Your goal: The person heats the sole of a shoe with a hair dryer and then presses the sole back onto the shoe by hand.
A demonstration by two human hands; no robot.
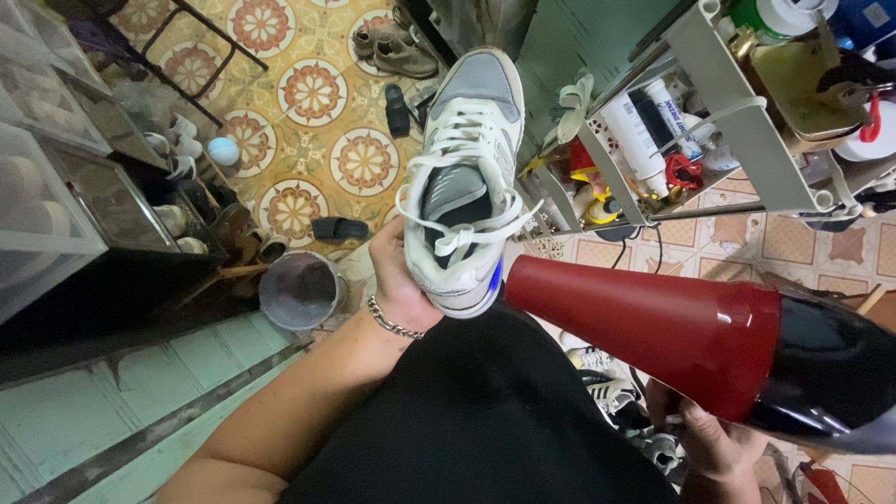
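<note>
Sneaker [464, 168] in white and grey, laces loose, sits heel-down in your left hand [399, 280], fingers wrapped around its back. Your right hand [714, 439] grips the red-nosed hair dryer [709, 341] beside its heel.

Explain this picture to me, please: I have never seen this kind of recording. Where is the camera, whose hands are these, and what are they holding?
There is one picture, from a camera worn on a person's head, looking down past their black-clad lap. No machine is involved; both hands are the person's own. The left hand, with a chain bracelet at the wrist, grips a white and grey sneaker by its heel, laces loose. The right hand holds a hair dryer with a red nozzle and black body, aimed toward the shoe's heel. Below lie a patterned tile floor, more shoes, a grey bucket, and a cluttered shelf rack at right.
</note>
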